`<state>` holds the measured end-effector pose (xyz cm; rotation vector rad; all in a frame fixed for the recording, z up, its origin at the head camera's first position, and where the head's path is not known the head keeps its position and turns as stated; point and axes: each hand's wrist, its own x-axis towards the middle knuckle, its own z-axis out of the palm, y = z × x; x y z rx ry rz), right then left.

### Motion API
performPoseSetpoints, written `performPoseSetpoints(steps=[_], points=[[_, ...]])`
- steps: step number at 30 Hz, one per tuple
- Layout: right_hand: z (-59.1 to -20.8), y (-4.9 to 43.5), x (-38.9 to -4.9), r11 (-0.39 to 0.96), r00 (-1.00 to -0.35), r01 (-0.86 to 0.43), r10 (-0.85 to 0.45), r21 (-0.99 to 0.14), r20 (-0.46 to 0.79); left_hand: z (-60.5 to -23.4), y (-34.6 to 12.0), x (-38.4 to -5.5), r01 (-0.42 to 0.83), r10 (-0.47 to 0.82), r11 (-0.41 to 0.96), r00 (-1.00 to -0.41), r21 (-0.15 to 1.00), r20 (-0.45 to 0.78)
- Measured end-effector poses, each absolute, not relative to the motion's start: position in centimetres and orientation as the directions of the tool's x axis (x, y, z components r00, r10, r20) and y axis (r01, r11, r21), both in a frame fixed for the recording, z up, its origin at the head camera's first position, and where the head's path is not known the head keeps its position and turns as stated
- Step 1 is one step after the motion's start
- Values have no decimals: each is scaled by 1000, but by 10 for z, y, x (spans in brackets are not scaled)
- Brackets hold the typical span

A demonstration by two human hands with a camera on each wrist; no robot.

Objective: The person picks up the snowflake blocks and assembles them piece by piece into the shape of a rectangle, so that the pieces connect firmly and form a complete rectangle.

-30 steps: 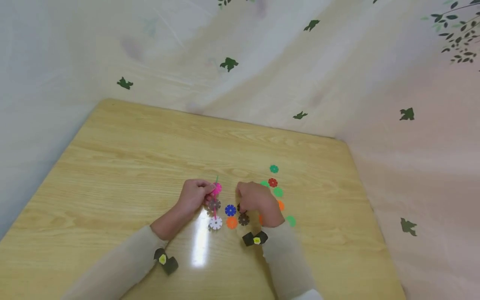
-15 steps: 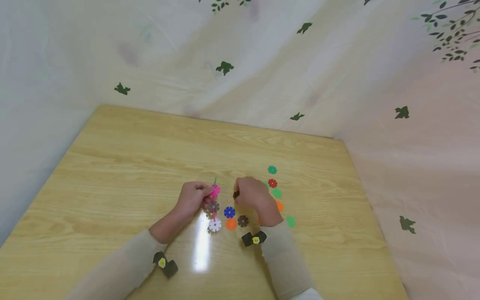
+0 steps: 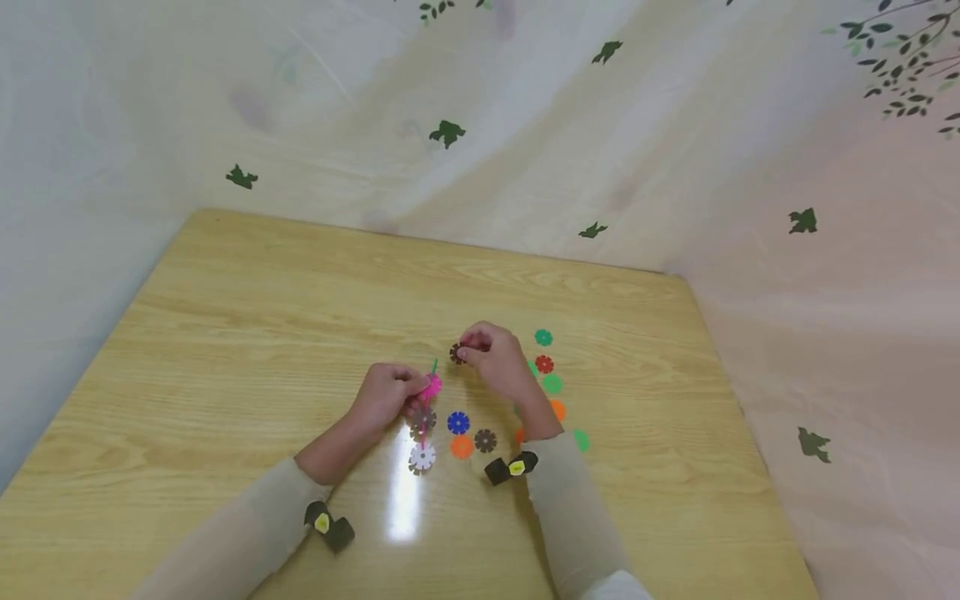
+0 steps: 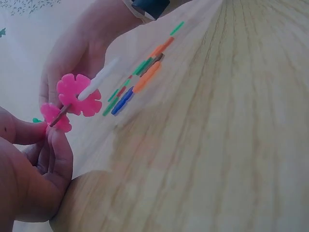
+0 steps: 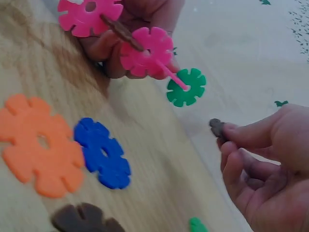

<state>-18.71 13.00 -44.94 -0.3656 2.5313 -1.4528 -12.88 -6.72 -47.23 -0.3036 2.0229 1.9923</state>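
Note:
My left hand (image 3: 386,393) pinches a chain of slotted plastic flower discs at a pink disc (image 5: 147,50). A green disc (image 5: 187,88) is at the chain's far end, and a white disc (image 3: 422,457) hangs at the near end, with pink and brown discs between. Between thumb and fingertips, my right hand (image 3: 498,364) holds a loose brown disc (image 3: 455,354), seen nearly edge-on in the right wrist view (image 5: 217,128). This disc is raised off the table, beyond and right of the green end, and apart from it.
On the wooden table (image 3: 285,300) lie a blue disc (image 3: 458,423), an orange disc (image 3: 461,447) and another brown disc (image 3: 485,440). Farther right are a red disc (image 3: 544,364) and several green and orange ones, partly behind the right forearm. A patterned curtain (image 3: 337,125) hangs behind.
My right hand has picked up a brown disc beside the blue one and carried it away from me and slightly left, turning the disc into view. My left hand stays nearly still, with the chain tilting slightly.

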Motion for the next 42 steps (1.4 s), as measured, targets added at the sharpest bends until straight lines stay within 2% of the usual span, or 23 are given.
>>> performPoseSetpoints(steps=[5, 11, 21, 30, 38, 40, 42], points=[[-457, 121, -189, 251, -960, 14, -269, -968, -84, -473, -68, -129, -339, 67, 38, -938, 940, -341], [-461, 114, -187, 196, -952, 63, -281, -979, -118, -472, -68, -128, -330, 81, 75, -938, 941, -336], [-461, 107, -183, 210, -955, -1, -292, -978, -61, -472, -65, -127, -296, 38, 142, -952, 945, -304], [-463, 104, -178, 204, -957, 3, -283, -979, -62, -477, -61, -123, -270, -36, 182, -963, 946, -268], [-464, 111, -182, 202, -945, 47, -308, -978, -109, -478, -62, -126, -291, -32, 175, -956, 940, -290], [-459, 118, -185, 244, -936, 43, -329, -969, -124, -477, -63, -127, -300, -29, 146, -954, 943, -299], [-453, 127, -187, 365, -924, 6, -354, -931, -145, -477, -63, -127, -313, -27, 108, -950, 944, -312]])
